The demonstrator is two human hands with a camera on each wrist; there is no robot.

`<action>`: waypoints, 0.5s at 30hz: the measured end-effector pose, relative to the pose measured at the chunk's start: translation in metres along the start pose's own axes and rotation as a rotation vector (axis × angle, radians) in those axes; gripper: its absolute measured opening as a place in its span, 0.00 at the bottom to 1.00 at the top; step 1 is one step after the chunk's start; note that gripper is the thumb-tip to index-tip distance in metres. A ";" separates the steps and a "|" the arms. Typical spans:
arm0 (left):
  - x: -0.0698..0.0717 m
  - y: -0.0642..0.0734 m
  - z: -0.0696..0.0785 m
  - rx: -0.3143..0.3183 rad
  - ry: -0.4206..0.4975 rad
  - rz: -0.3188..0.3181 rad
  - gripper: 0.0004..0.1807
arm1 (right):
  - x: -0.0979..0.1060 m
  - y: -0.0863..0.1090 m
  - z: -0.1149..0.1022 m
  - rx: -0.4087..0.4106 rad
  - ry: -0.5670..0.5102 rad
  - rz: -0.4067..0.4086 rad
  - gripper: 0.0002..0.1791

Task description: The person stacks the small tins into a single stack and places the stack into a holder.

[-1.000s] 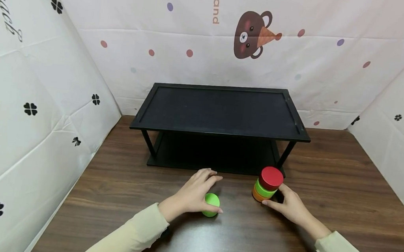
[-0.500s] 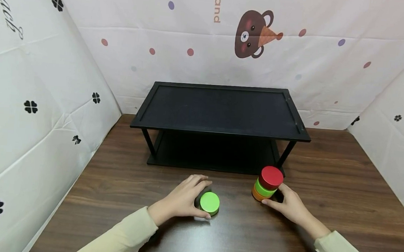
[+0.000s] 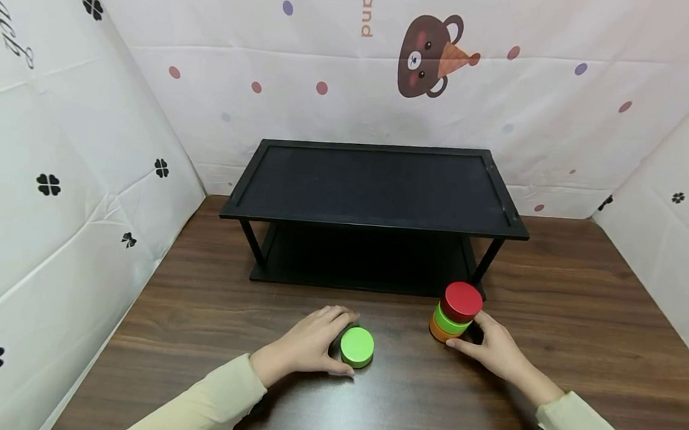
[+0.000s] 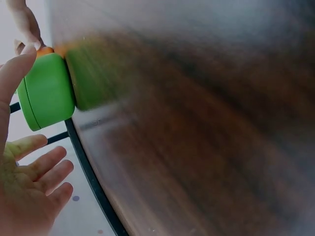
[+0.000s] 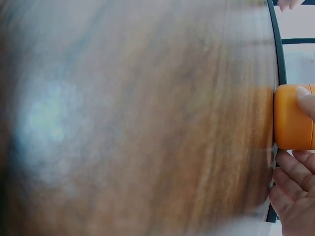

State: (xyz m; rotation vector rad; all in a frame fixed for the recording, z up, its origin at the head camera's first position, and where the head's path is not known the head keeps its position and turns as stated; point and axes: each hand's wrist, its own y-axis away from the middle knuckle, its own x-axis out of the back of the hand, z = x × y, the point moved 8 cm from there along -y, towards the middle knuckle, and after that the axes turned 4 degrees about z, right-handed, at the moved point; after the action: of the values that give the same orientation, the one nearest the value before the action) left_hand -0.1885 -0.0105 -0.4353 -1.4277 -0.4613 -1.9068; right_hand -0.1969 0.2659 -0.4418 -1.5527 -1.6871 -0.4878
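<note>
A small round green jar (image 3: 357, 347) stands on the table in front of the shelf. My left hand (image 3: 308, 344) is curved around its left side, thumb on the near side and fingers on the far side. In the left wrist view, the fingers (image 4: 53, 164) are spread apart from the green jar (image 4: 48, 91), and the thumb is by its upper edge. To the right rises a stack: an orange jar (image 3: 445, 331) below, a green one (image 3: 453, 320) in the middle, a red one (image 3: 462, 302) on top. My right hand (image 3: 494, 350) holds the orange jar between thumb and fingers.
A black two-tier shelf (image 3: 377, 187) stands behind the jars, its lower tier close to the stack. White printed cloth (image 3: 303, 117) walls in the back and both sides of the brown wooden table (image 3: 563, 293).
My left hand has moved left, off the green jar's top, which now shows whole; the jar sits very slightly further left. My right hand and the stack have stayed put.
</note>
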 end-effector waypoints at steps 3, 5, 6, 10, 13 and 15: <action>-0.001 -0.001 0.000 -0.009 0.008 -0.008 0.45 | 0.000 0.001 0.000 -0.004 -0.002 -0.003 0.29; -0.001 -0.001 0.000 -0.015 0.012 -0.005 0.45 | 0.001 0.001 0.000 -0.003 0.000 -0.001 0.29; -0.002 -0.001 0.000 -0.018 0.015 -0.005 0.44 | 0.001 0.001 0.000 -0.004 0.000 0.000 0.29; -0.004 -0.003 -0.001 -0.017 0.033 -0.016 0.44 | 0.001 0.001 -0.001 0.000 0.000 0.005 0.28; -0.006 -0.004 -0.002 -0.019 0.044 -0.030 0.44 | 0.001 0.001 -0.002 0.001 -0.004 0.003 0.28; -0.007 -0.004 -0.002 -0.020 0.051 -0.043 0.44 | 0.001 0.001 -0.002 -0.001 -0.005 0.004 0.28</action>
State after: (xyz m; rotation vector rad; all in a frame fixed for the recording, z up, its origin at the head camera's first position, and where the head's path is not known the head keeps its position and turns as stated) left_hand -0.1917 -0.0066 -0.4416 -1.3892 -0.4537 -1.9821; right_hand -0.1955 0.2650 -0.4403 -1.5587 -1.6875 -0.4833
